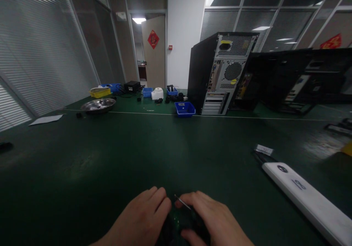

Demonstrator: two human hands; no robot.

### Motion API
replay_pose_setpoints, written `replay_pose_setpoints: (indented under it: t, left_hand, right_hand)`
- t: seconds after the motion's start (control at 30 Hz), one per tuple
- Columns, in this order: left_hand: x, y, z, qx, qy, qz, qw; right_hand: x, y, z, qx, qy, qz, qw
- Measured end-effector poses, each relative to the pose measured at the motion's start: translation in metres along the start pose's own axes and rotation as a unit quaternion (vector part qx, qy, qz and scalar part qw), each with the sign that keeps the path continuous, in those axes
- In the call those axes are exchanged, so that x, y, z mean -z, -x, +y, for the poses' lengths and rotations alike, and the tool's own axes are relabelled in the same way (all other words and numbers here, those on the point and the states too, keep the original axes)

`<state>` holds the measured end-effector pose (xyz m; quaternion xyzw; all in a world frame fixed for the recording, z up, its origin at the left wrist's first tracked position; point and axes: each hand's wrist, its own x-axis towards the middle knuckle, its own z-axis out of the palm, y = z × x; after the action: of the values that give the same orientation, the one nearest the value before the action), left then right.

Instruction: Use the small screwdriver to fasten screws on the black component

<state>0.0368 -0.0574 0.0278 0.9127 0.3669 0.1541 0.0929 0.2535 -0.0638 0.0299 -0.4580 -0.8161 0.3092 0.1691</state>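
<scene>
At the bottom middle, my left hand [147,215] is closed, fingers curled over a dark object [176,220] with small green glints. Its kind is hard to make out in the shadow between my hands. My right hand [213,213] is closed around a slim screwdriver [183,202]. The tool's thin metal shaft points up and left across my index finger, and its dark handle is mostly hidden in the palm. My right thumb lies low, close to the dark object; whether it touches is unclear.
On the green table [132,147], a white bar-shaped device [305,191] lies at right. Farther back stand a black computer tower [205,68], a blue tray [185,110], a metal bowl [98,106] and a yellow basket [100,92]. A white cord [154,114] crosses the tabletop.
</scene>
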Motion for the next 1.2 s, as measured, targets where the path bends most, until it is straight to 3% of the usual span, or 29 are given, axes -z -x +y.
replay_pose_setpoints:
  t: [0.13,0.3,0.5,0.67,1.0,1.17,1.2]
  left_hand:
    - [-0.017,-0.002,-0.003,-0.005,-0.009,-0.025,1.0]
    - [-0.03,-0.001,-0.009,0.005,0.022,-0.049,0.999]
    - [-0.012,0.0,-0.002,-0.016,0.074,-0.017,0.997]
    - [0.004,-0.003,0.007,-0.032,0.029,-0.016,0.999]
    - [-0.003,-0.002,0.006,-0.095,-0.059,0.042,0.993]
    - [-0.001,-0.001,0.005,-0.125,-0.061,0.08,0.987]
    - [0.001,-0.001,0.005,-0.114,-0.057,0.064,0.99]
  right_hand:
    - [-0.002,-0.002,-0.003,-0.009,0.035,-0.021,0.999]
    - [-0.003,-0.002,-0.004,0.014,0.019,0.004,1.0]
    - [-0.006,0.0,-0.003,0.008,0.002,0.013,1.0]
    - [-0.006,-0.002,-0.005,-0.018,0.004,0.008,1.0]
    - [-0.012,0.0,-0.001,-0.009,-0.007,0.029,1.0]
    - [-0.011,0.0,0.001,-0.013,-0.069,0.052,0.996]
    - [-0.012,0.001,0.002,-0.009,-0.093,0.064,0.994]
